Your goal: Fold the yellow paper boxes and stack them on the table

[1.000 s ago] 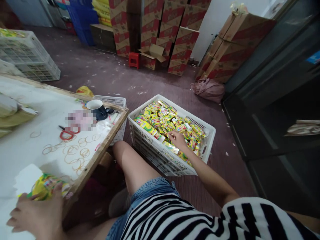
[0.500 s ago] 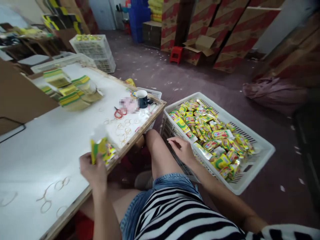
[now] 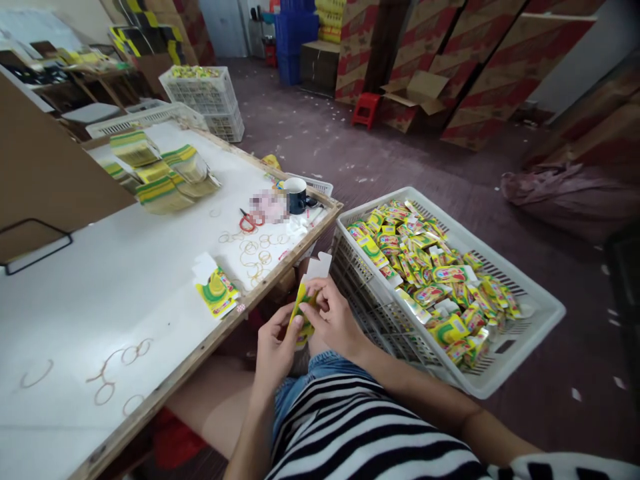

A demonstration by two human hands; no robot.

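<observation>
Above my lap, a small yellow and green cardboard box [image 3: 301,310] is gripped between both hands, its white flap sticking up. My left hand [image 3: 276,340] pinches its left side with the thumb in front. My right hand [image 3: 334,317] closes on its right side, fingers near the upper end. On the table edge to the left lie more flat yellow-green boxes [image 3: 219,292] with white flaps. To my right stands a white plastic crate [image 3: 525,333] heaped with many such small boxes [image 3: 420,267].
The white table [image 3: 165,280] has a wooden edge. On it are bundled flat boxes [image 3: 165,193], loose rubber bands [image 3: 257,257], red-handled scissors [image 3: 249,222] and a dark mug [image 3: 296,197]. A red stool [image 3: 367,110] and large cartons stand beyond; stacked crates [image 3: 220,100] are further back.
My left hand has lifted a box off the table edge and brought it right, over my lap. My right hand has moved left from beside the crate and taken hold of it too.
</observation>
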